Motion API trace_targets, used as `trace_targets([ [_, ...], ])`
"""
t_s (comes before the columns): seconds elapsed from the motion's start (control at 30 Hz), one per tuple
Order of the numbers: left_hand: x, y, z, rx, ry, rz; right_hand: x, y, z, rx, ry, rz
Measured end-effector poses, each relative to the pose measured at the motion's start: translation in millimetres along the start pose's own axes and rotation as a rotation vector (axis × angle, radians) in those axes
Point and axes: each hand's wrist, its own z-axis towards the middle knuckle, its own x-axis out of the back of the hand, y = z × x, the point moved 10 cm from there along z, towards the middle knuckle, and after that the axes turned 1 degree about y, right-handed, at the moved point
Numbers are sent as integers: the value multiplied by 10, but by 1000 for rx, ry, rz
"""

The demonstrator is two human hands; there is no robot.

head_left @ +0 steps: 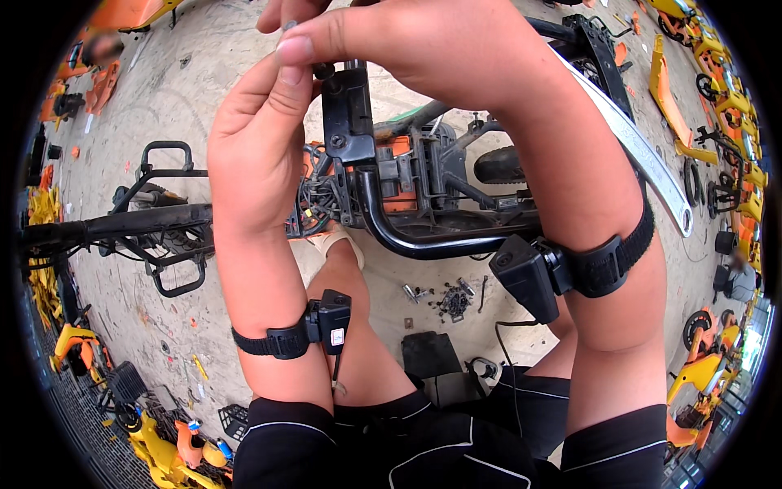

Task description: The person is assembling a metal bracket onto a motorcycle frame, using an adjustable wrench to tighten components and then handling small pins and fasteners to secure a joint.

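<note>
Both my hands meet at the top of the view, over the end of a black tubular frame (423,244). My left hand (259,134) is closed, its thumb bent against the fingers. My right hand (383,41) reaches across from the right, its thumb pressed close above the left thumb. A small greyish piece (291,27) shows at the right thumb's tip; its kind is too small to tell, and the fingers hide what else they grip. Right beside the fingertips is a black bracket (349,118) fixed to the tube, with a dark bolt head (324,71) at its upper end.
Wiring (322,191) and an orange part (399,175) sit within the frame. Loose bolts and sockets (456,301) lie on the concrete floor. Another black frame (122,224) stands left. A long silver wrench-like bar (652,163) shows beyond my right arm. Yellow scooter bodies (709,367) line the sides.
</note>
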Motion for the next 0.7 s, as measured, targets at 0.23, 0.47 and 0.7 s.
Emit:
trace_targets([
  [0.23, -11, -40, 62, -33, -4, 37, -31, -249, -137, 16, 17, -165],
  [0.47, -77, 48, 47, -144, 24, 87, 34, -85, -126, -166, -54, -68],
  [0.7, 5, 26, 16, -13, -3, -16, -76, -68, -98, -107, -29, -28],
])
